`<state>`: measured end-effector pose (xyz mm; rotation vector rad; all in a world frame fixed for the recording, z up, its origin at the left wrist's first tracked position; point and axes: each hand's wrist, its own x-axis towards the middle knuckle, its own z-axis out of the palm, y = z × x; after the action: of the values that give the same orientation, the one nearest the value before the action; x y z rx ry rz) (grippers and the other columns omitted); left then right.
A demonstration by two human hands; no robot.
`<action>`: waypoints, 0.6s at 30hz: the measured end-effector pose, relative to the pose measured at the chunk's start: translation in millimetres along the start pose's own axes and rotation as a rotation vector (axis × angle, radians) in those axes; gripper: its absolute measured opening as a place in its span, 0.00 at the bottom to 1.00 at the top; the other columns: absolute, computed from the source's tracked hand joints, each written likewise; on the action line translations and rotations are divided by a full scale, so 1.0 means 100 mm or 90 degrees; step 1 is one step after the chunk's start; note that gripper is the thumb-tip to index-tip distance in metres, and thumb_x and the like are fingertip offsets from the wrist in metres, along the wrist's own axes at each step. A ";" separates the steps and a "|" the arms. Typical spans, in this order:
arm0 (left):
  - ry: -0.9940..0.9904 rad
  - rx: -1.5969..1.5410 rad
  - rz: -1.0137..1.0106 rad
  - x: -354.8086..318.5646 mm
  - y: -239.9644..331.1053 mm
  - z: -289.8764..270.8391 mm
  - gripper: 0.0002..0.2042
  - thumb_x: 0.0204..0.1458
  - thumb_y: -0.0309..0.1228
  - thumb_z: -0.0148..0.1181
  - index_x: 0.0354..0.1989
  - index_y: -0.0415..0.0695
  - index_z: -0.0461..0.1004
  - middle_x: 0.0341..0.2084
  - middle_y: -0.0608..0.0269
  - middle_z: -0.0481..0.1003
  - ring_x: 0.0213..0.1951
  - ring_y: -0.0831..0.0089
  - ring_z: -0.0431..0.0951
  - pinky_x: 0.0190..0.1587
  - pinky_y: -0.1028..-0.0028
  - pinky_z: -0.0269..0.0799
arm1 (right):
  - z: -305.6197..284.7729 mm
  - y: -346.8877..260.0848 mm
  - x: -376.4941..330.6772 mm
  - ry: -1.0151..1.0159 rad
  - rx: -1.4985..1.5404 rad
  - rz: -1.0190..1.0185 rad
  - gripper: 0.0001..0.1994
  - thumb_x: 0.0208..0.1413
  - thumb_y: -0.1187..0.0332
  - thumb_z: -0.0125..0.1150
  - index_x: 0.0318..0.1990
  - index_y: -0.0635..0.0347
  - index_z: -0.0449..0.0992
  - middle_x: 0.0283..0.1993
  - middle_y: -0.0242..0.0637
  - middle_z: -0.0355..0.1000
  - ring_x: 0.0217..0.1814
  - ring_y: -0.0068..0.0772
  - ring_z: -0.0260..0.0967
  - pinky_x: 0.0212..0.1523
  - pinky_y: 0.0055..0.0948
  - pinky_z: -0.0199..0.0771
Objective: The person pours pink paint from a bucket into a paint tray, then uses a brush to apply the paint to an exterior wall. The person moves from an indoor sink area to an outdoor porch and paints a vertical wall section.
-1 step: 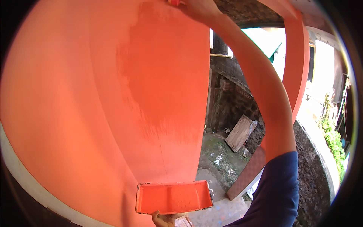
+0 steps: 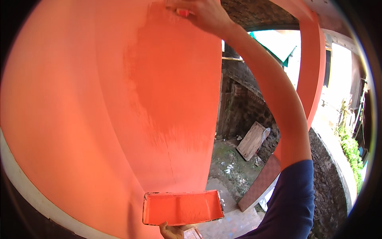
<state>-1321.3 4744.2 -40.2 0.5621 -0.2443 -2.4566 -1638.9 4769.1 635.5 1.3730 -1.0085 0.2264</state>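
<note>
High on the orange wall (image 2: 99, 119), my right hand (image 2: 203, 15) is closed around what looks like a paintbrush; only its red part (image 2: 183, 12) shows between the fingers, and its working end is hard to make out. Beneath that hand spreads a darker, wet-looking orange patch (image 2: 175, 79) with feathered, streaky lower and left edges. Low in front of me, my left hand (image 2: 172, 232) grips a rectangular paint tray (image 2: 218, 205) from below, thumb against its near side. Orange paint coats the tray's inside, and its rim is chipped and dark.
To the right of the wall's edge lies a lower yard with a wooden board (image 2: 253, 141) and debris. An orange pillar (image 2: 311, 71) stands beyond my right arm, next to a rough stone wall (image 2: 328, 171). Green plants (image 2: 350, 147) grow at the far right.
My right hand has come slightly lower on the wall, so more of it and the red part shows. The left hand and tray stay where they were.
</note>
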 end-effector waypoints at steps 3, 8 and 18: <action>-0.006 -0.022 -0.020 -0.01 -0.05 0.08 0.29 0.56 0.46 0.61 0.64 0.45 0.69 0.54 0.59 0.78 0.50 0.57 0.80 0.41 0.56 0.84 | -0.14 -0.56 -0.32 -0.125 0.117 0.018 0.07 0.58 0.62 0.66 0.35 0.55 0.81 0.29 0.35 0.79 0.32 0.35 0.79 0.31 0.35 0.75; -0.018 0.006 -0.014 0.04 0.01 -0.08 0.29 0.56 0.46 0.61 0.64 0.46 0.68 0.54 0.58 0.78 0.50 0.56 0.80 0.41 0.56 0.83 | -0.31 -0.45 0.03 -0.289 0.274 0.135 0.09 0.60 0.61 0.65 0.36 0.56 0.80 0.29 0.35 0.75 0.28 0.35 0.69 0.31 0.34 0.69; -0.032 0.001 -0.012 -0.01 -0.08 0.07 0.30 0.55 0.47 0.61 0.64 0.47 0.68 0.53 0.59 0.78 0.49 0.57 0.80 0.39 0.57 0.80 | -0.47 0.63 0.70 0.143 0.108 0.170 0.10 0.61 0.65 0.66 0.35 0.63 0.82 0.33 0.39 0.82 0.36 0.29 0.79 0.37 0.37 0.77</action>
<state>-1328.2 4751.6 -36.0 0.5072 -0.2626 -2.4914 -1618.5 4797.4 734.4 1.3274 -0.9983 0.6643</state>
